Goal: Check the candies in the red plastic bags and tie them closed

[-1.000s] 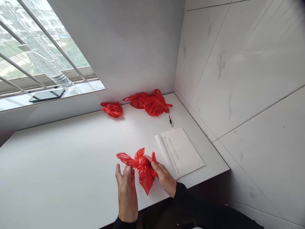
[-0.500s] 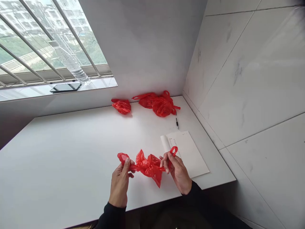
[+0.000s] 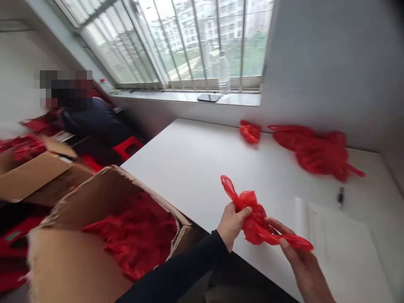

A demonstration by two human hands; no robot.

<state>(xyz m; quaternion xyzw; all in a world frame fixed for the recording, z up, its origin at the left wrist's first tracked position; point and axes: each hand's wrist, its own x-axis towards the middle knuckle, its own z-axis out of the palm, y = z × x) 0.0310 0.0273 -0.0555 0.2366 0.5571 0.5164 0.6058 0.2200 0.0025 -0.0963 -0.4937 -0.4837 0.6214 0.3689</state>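
A knotted red plastic bag (image 3: 255, 227) is held over the front edge of the white table (image 3: 202, 168). My left hand (image 3: 232, 225) is closed on its near side, thumb pressed on the bunched plastic, with one handle loop sticking up past it. At the other end, my right hand (image 3: 301, 263) has the second handle loop between thumb and fingers, slightly blurred. Left of my arm, an open cardboard box (image 3: 75, 256) contains a heap of red plastic bags (image 3: 135, 235).
More red bags lie along the wall: a small one (image 3: 250, 132) and a larger clump (image 3: 325, 153). A pen (image 3: 341, 198) and an open notebook (image 3: 350, 244) are at right. The sill carries a phone (image 3: 208, 98) and a bottle (image 3: 224, 75). A person (image 3: 91, 122) sits at far left.
The view has swung left, bringing the cardboard box and a person into sight. My left hand has shifted from a handle to the bag's bunched middle.
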